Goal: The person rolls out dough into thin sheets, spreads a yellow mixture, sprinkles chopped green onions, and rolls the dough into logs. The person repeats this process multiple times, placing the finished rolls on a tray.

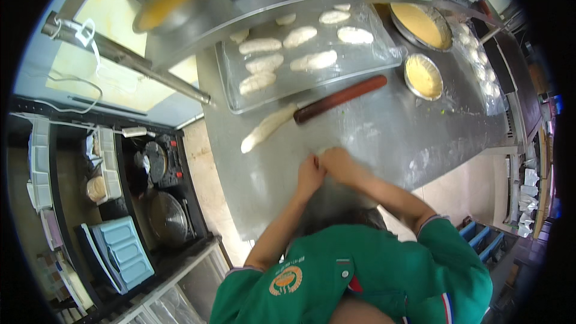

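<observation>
My left hand (311, 172) and my right hand (338, 164) meet over the metal table (270, 175), fingers drawn together. A small piece of pale dough (322, 149) shows at their fingertips; the hands hide most of it, and the area is blurred. Beyond them lies a red-brown rolling pin (340, 99), set diagonally. Its left end touches or overlaps a long strip of dough (269, 128). Farther back is a tray (288, 92) lined with clear plastic, holding several floured oval dough pieces (313, 60).
Right of the tray stand a small foil cup (424, 76) of yellow filling and a larger metal bowl (423, 27) of similar filling. Several dough balls (479, 56) lie under plastic at the right edge. A metal shelf (252, 13) overhangs the back; black shelving (112, 209) stands left.
</observation>
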### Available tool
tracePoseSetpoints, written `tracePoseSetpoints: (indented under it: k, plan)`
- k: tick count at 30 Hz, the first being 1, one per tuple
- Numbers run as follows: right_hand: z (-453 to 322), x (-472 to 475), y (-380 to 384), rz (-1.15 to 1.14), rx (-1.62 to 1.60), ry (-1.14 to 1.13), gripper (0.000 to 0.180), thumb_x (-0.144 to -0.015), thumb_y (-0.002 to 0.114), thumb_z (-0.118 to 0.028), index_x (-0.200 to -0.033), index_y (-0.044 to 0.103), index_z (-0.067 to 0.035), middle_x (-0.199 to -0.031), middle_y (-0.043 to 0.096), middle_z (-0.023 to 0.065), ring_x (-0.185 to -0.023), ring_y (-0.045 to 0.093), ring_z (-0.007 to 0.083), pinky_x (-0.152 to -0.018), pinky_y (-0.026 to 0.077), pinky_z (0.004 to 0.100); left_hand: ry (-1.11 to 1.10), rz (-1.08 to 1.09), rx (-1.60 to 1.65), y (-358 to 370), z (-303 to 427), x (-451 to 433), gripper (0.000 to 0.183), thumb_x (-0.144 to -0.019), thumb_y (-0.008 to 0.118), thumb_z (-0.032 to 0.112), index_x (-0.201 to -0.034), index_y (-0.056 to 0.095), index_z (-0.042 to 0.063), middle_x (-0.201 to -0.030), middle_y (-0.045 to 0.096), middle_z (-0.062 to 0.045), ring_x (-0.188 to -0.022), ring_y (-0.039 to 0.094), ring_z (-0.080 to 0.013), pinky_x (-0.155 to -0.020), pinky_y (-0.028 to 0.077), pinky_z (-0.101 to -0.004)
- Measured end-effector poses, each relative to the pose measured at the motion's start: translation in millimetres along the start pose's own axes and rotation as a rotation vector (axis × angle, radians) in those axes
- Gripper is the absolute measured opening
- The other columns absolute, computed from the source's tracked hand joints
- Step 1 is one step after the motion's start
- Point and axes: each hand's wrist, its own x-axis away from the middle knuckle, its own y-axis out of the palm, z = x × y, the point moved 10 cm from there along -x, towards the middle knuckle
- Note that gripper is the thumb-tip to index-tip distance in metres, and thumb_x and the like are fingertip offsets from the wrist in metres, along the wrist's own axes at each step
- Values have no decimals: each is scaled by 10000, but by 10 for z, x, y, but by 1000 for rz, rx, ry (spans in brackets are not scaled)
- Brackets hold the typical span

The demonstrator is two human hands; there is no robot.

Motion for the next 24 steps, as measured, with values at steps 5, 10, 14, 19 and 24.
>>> tracePoseSetpoints:
  k: [5,10,14,19,24]
  plan:
    - [413,326,-881,312,-476,270,142,-787,663,-144,-866,771,-97,-845,712,169,-785,701,354,-691,545,457,-167,20,413,-155,-183,97,309,-762,764,135,-996,593,28,-897,636,-71,-794,576,-196,-738,490,-321]
    - [332,341,-722,337,-220,201,83,-776,695,-175,-806,764,-142,-832,698,61,-863,652,258,-799,476,397,158,110,198,-167,117,7,419,-759,771,135,-1118,586,24,-1066,600,-94,-919,576,-203,-833,489,-327]
    - [77,174,-249,205,245,96,56,-768,694,-177,-788,746,-182,-832,661,-10,-987,569,206,-856,396,344,136,68,-51,-28,208,-78,434,-762,743,109,-1159,577,48,-1098,591,-126,-985,591,-280,-868,499,-396]
    - [121,156,-193,90,-21,70,79,-767,710,-170,-834,725,-130,-900,678,22,-1002,572,243,-877,412,369,163,136,-431,40,373,-77,527,-724,753,129,-1210,556,85,-1166,567,-147,-1082,550,-355,-905,465,-488]
    - [506,1233,41,374,-94,-35,390,-769,789,-276,-1093,655,-106,-1163,600,81,-1158,527,287,-1044,369,503,-112,-186,189,211,-81,-269,510,-716,703,60,-1202,559,118,-1145,560,-135,-1073,532,-369,-901,460,-475]
